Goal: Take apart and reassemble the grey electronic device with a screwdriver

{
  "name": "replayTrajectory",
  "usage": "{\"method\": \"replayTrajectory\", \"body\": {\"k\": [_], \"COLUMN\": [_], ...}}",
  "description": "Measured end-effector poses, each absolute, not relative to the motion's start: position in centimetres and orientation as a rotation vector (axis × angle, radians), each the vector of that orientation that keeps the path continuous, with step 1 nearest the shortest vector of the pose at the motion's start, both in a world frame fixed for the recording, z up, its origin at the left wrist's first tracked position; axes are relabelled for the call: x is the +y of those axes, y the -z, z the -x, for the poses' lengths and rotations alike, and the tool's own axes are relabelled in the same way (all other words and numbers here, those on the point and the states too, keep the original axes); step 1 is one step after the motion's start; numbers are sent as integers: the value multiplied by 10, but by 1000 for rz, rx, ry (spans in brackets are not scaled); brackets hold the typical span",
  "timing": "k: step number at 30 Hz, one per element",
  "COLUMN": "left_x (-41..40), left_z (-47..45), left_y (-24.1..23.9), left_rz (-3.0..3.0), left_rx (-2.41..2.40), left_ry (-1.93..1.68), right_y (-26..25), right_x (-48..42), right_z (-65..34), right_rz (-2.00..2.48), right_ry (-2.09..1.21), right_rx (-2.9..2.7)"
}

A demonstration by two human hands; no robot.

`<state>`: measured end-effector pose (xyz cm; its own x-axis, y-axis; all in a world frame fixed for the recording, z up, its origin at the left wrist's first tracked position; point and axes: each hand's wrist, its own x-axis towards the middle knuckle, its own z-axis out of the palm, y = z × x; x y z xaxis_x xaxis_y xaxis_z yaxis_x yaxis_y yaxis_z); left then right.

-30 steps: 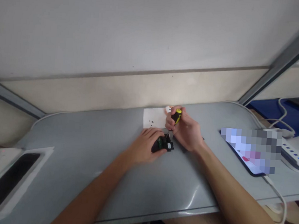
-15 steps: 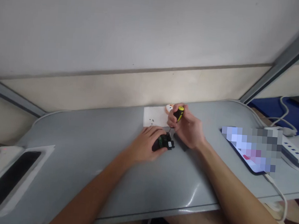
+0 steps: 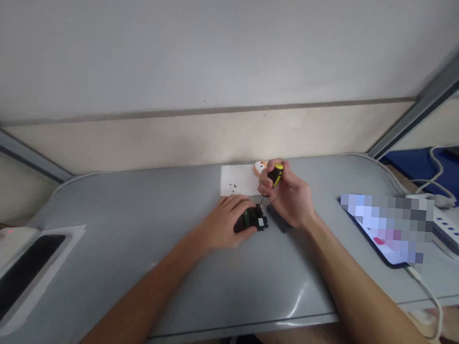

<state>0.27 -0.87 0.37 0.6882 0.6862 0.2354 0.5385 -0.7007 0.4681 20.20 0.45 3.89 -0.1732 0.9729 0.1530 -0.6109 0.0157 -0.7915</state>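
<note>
Below the wall (image 3: 221, 61): grey table (image 3: 151, 219), glossy, light streak near front edge.
Phone (image 3: 382, 232): on table, right side; screen lit; white cable (image 3: 429, 296) at near end.
Left hand (image 3: 224, 224): fingers over far side of device (image 3: 261, 222), thumb on near side, pinching it.
Right hand (image 3: 290, 197): fingers wrapped round screwdriver (image 3: 279, 170) handle.
Paper (image 3: 237, 175): white, flat, just beyond left hand.
Device: black, green board exposed; at table, in left hand.
Screwdriver: black-yellow, tilted, shaft down toward device; tip contact cannot be told.
Dark bits (image 3: 234, 186): a few, on paper.
</note>
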Motion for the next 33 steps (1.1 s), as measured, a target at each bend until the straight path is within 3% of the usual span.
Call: {"method": "replayTrajectory", "body": {"k": [33], "left_x": [-9], "left_z": [-2], "left_y": [-6], "left_rz": [-2547], "left_rx": [959], "left_ry": [-520], "right_y": [-37], "right_x": [3], "right_z": [-203], "right_rz": [411], "right_ry": [-1586], "right_rx": [-887]}}
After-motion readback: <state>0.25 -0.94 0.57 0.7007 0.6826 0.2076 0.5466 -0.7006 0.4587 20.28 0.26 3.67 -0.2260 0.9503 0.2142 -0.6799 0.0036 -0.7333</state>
